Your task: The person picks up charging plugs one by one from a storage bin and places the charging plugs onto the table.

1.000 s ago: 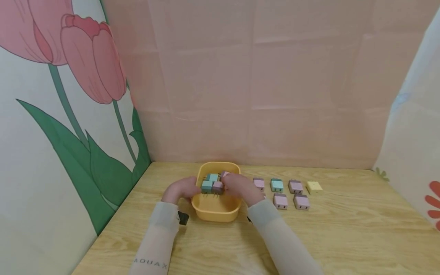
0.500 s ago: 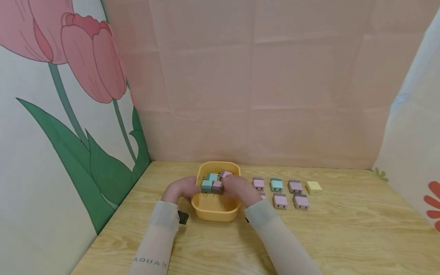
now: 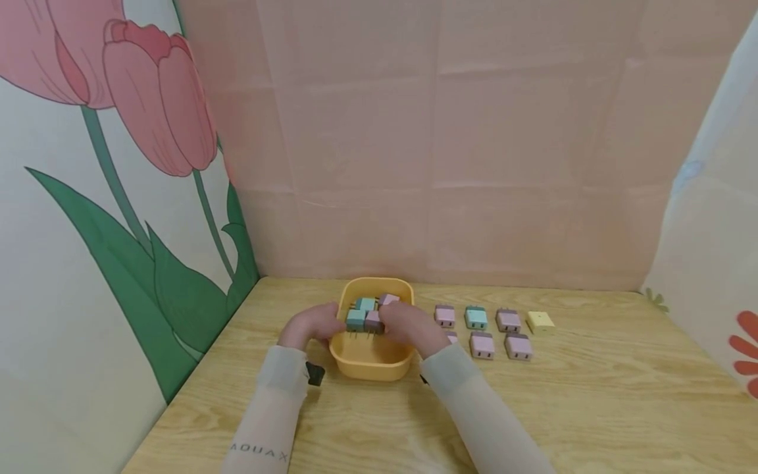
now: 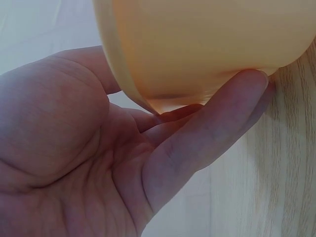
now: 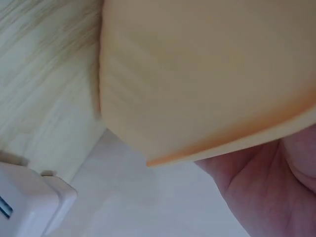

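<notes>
The right hand (image 3: pixel 408 322) dips over the near right wall of a yellow basket (image 3: pixel 374 372), its fingertips beside a purple-and-pink plug adapter (image 3: pixel 374 322); whether they pinch anything cannot be told, since the back of the hand covers them and the right wrist view shows only part of the palm behind the wall. The left hand (image 3: pixel 314 322) grips the opposite wall, fingers against the outside, thumb tip hidden behind the rim. In the basket, two green adapters (image 3: pixel 355 320) sit near the purple one, with another pinkish adapter (image 3: pixel 388 299) partly covered by the right hand. Right of the basket, on the wooden table (image 3: pixel 592 395), stand two rows of adapters: a pink one (image 3: pixel 445 316), a teal one (image 3: pixel 476 318), a purple one (image 3: pixel 508 320) and a yellow one (image 3: pixel 540 322) behind; two pink ones (image 3: pixel 482 345) in front, plus one mostly hidden by the right wrist.
</notes>
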The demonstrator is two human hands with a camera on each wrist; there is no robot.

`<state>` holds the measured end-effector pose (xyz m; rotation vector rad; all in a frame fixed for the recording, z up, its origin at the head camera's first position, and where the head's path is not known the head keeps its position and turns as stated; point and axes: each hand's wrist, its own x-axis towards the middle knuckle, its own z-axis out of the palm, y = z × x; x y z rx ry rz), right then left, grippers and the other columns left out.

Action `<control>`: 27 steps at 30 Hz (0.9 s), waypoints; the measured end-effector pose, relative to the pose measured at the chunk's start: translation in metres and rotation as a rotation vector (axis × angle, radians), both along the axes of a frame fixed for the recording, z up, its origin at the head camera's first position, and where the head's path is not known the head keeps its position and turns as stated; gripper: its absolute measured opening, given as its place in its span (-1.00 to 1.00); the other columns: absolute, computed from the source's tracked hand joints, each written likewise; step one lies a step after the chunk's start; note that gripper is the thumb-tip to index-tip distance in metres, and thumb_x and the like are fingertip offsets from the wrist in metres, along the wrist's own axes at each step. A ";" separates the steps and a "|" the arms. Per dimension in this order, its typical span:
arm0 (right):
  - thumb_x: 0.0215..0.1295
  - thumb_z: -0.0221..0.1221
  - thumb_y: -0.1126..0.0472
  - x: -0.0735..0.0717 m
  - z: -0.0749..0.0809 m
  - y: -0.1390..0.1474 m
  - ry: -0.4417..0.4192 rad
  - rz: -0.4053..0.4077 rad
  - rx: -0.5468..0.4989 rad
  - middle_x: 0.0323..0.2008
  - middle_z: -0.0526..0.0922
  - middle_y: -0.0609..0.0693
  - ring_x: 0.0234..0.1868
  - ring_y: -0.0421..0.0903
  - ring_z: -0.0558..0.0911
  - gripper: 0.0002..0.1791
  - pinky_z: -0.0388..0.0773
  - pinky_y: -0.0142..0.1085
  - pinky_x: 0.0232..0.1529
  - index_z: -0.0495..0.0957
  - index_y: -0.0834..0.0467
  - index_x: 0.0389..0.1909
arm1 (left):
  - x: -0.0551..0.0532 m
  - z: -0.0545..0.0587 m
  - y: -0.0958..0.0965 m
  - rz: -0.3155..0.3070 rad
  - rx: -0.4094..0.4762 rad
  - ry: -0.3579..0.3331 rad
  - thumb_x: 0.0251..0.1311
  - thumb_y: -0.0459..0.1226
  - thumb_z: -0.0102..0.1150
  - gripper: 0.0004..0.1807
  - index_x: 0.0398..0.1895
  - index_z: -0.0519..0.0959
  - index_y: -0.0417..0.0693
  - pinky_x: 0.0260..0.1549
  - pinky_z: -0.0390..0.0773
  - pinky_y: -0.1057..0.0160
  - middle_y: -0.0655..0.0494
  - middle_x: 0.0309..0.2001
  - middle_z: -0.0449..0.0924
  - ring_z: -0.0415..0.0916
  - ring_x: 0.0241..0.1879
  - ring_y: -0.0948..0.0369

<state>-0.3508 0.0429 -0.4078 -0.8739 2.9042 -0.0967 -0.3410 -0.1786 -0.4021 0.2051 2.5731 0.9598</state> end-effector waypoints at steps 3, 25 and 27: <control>0.47 0.28 0.35 0.001 0.002 0.000 0.016 0.013 0.016 -0.26 0.68 0.07 -0.32 -0.05 0.49 -0.93 0.54 -0.18 -0.16 0.69 0.26 -0.12 | -0.001 -0.001 0.000 -0.015 0.012 0.003 0.48 -0.34 0.06 -0.65 0.23 0.51 -0.32 -0.26 0.74 0.17 -0.16 -0.13 0.74 0.72 -0.34 0.14; 0.38 0.25 0.42 0.002 0.005 0.002 -0.072 -0.022 -0.025 -0.43 0.49 0.01 -0.45 -0.08 0.41 -0.89 0.35 -0.26 -0.38 0.61 0.16 -0.32 | 0.000 0.002 0.002 -0.019 -0.025 0.020 0.49 -0.34 0.05 -0.70 0.18 0.54 -0.30 -0.27 0.74 0.18 -0.20 -0.11 0.76 0.73 -0.34 0.13; 0.38 0.28 0.39 0.003 0.006 0.002 -0.121 -0.032 -0.043 -0.41 0.53 0.01 -0.44 -0.07 0.44 -0.91 0.38 -0.27 -0.36 0.63 0.14 -0.27 | 0.000 0.002 0.001 -0.020 -0.030 0.021 0.49 -0.34 0.05 -0.70 0.17 0.54 -0.29 -0.27 0.74 0.18 -0.19 -0.11 0.76 0.73 -0.34 0.13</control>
